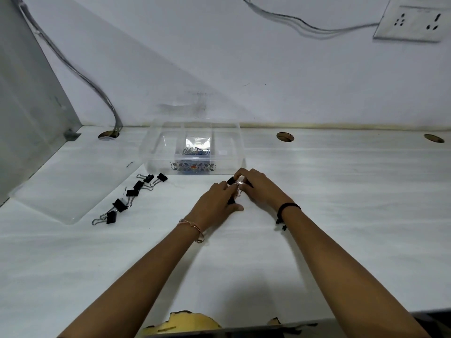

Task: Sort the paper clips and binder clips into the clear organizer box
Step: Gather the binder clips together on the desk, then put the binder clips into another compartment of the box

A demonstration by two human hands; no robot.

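The clear organizer box [158, 142] sat at the back of the table [341, 191] with a small heap of paper clips [195, 151] in its middle compartment. A clear lid [61, 181] lay to its left, with loose binder clips [133, 192] strung along its edge. Just in front of the box, the left hand [217, 203] and right hand [258, 186] met, fingers curled and pinching black clips [230, 181]. Those were mostly hidden, so I couldn't count them.

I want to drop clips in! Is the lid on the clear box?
No, the clear box stands open; its lid lies flat on the table to its left.
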